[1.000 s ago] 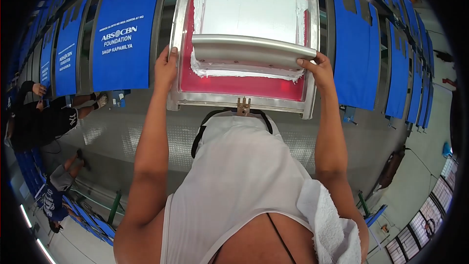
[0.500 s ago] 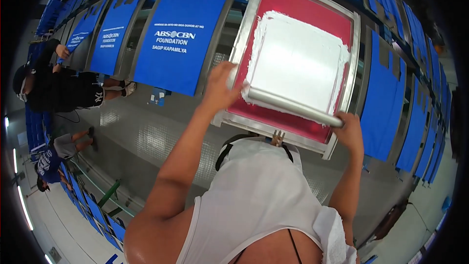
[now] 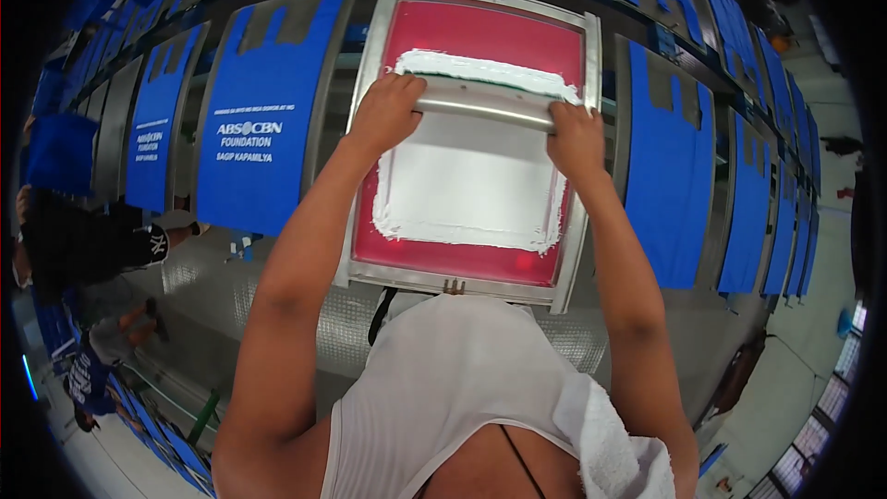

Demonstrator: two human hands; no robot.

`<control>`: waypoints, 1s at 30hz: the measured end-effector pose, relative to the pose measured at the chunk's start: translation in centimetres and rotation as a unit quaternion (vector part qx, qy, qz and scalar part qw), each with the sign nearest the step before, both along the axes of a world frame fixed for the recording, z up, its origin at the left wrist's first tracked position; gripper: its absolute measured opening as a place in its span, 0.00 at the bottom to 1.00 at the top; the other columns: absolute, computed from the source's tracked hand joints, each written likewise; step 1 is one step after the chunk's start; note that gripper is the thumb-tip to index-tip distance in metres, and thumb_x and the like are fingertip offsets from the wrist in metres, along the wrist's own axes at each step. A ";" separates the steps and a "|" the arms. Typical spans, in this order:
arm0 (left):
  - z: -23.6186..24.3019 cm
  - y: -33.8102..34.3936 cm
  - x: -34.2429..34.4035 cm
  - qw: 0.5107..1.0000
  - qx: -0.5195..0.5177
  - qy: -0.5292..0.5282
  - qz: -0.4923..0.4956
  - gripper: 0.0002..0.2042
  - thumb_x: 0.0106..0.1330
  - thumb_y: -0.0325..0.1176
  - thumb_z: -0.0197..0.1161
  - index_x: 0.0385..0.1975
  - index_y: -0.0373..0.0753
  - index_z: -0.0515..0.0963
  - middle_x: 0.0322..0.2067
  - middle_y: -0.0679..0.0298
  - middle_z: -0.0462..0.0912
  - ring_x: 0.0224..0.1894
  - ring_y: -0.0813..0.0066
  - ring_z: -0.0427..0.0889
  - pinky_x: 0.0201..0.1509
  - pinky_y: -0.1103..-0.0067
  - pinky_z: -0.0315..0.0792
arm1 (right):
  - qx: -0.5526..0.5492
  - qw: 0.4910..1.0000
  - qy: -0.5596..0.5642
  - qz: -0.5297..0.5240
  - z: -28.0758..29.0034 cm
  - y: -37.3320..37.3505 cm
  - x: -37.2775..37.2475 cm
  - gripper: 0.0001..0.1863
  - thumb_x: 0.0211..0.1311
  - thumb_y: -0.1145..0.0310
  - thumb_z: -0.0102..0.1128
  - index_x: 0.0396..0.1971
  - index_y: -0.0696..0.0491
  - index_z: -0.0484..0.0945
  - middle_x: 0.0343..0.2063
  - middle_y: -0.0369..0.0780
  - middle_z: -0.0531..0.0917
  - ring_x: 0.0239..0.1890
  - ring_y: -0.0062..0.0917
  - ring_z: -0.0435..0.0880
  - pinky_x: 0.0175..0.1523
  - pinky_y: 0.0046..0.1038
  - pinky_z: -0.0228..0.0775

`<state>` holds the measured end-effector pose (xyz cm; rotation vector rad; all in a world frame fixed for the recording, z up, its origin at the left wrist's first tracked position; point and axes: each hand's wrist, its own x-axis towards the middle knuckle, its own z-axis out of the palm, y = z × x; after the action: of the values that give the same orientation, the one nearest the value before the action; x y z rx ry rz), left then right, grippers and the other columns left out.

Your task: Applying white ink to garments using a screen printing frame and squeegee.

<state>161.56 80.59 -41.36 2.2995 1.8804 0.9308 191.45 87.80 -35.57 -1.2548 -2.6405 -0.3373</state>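
A screen printing frame [image 3: 363, 134] with a metal rim and red mesh lies before me. White ink [image 3: 471, 185] covers a broad rectangle of the mesh, with thick ridges along its edges. Across the far part of the ink lies a long metal squeegee [image 3: 485, 103]. My left hand [image 3: 393, 109] is closed around its left end, and my right hand [image 3: 577, 139] around its right end. Whatever lies under the frame is hidden.
Blue printed fabric panels [image 3: 249, 120] lie on boards to the left, and plain-looking blue panels [image 3: 667, 166] to the right. At the far left a person in dark clothes [image 3: 83, 236] handles blue cloth [image 3: 61, 153]. Another person in blue [image 3: 88, 379] is lower left.
The squeegee has moved from the near end of the ink to its far end. My left hand, earlier at the frame's left side with fingers apart, now grips it. The person at left now holds up cloth.
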 end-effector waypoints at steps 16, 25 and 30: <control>-1.5 -19.5 5.6 0.984 -0.148 -0.094 -0.030 0.18 0.38 0.25 0.66 0.34 0.37 0.76 0.32 0.59 0.77 0.38 0.60 0.75 0.45 0.69 0.67 | -0.260 0.965 -0.030 -0.021 1.1 -18.1 5.0 0.20 0.30 0.77 0.61 0.33 0.53 0.76 0.28 0.42 0.79 0.37 0.38 0.77 0.55 0.45 0.62; -4.2 -17.0 5.3 0.990 -0.125 -0.067 -0.005 0.18 0.37 0.24 0.65 0.34 0.37 0.78 0.35 0.59 0.81 0.42 0.60 0.78 0.49 0.70 0.68 | -0.179 0.983 -0.001 -0.028 -1.9 -15.8 4.3 0.19 0.28 0.79 0.60 0.30 0.52 0.78 0.26 0.42 0.80 0.35 0.35 0.79 0.61 0.44 0.60; -1.4 0.8 0.7 0.991 -0.122 -0.022 0.047 0.14 0.43 0.33 0.67 0.34 0.44 0.82 0.26 0.55 0.82 0.32 0.56 0.81 0.37 0.66 0.75 | -0.093 0.992 -0.081 -0.029 -1.2 1.6 0.7 0.14 0.39 0.72 0.59 0.31 0.49 0.81 0.21 0.43 0.81 0.29 0.36 0.81 0.51 0.43 0.66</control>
<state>162.28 81.40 -42.73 2.0509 1.9759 0.7079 192.20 89.39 -36.75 -1.4187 -2.8326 -0.2157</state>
